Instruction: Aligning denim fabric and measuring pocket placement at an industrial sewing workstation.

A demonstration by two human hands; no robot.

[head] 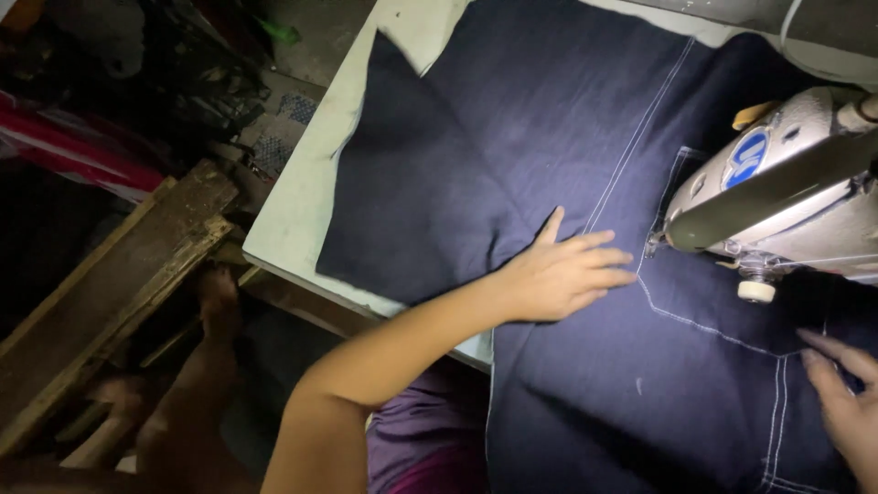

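Running lengthwise toward the sewing machine point(777, 183), dark denim point(512, 137) lies under both flat hands.

A pale table point(302, 197) is seen, tilted across the view. Left of the table, rough wooden planks point(110, 265) are laid slantwise. Beyond the planks, up from the table's left edge, red material point(82, 151) and dark clutter point(183, 64) (too dim to be identified) are piled.

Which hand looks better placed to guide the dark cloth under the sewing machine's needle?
Probably the left hand: it lies flat on the dark cloth, fingertips close to the sewing machine needle area. The right hand rests on the cloth nearer the person, half out of view.
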